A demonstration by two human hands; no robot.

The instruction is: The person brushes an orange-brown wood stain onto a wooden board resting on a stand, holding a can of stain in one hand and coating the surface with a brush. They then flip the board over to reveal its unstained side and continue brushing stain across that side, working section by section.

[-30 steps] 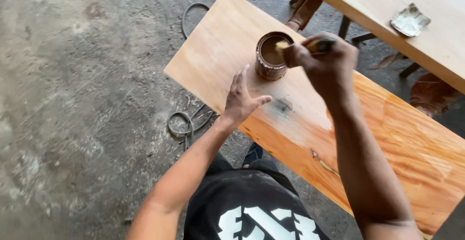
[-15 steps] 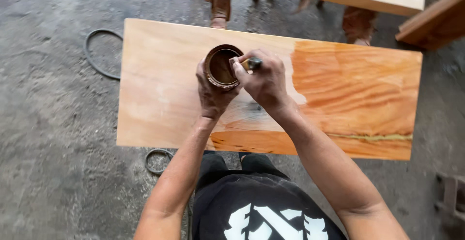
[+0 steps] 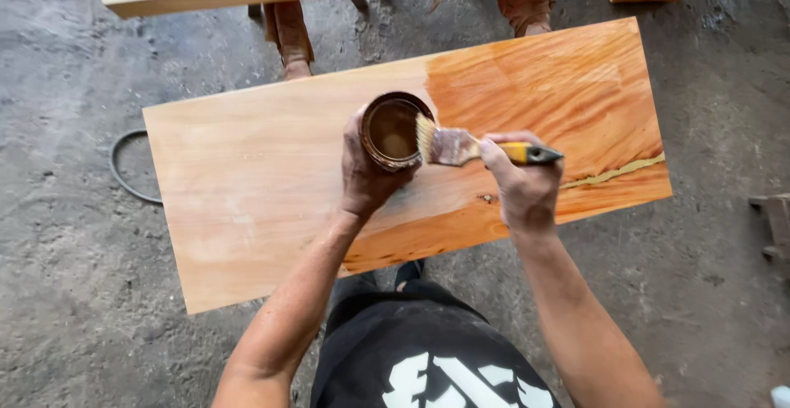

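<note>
Bristles of the yellow-handled flat brush (image 3: 461, 146), gripped by the right hand (image 3: 518, 181), met the round brown tin's (image 3: 393, 130) rim; the left hand (image 3: 368, 173) clasped that tin, and wiping off excess there seemed wise.

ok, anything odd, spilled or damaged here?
No spill shows. The board is coated only on its right part, glossy orange against pale bare wood. A pale crack-like streak runs across the coated part near the right edge. The left hand holds the can; the right hand holds the brush at its rim.
</note>
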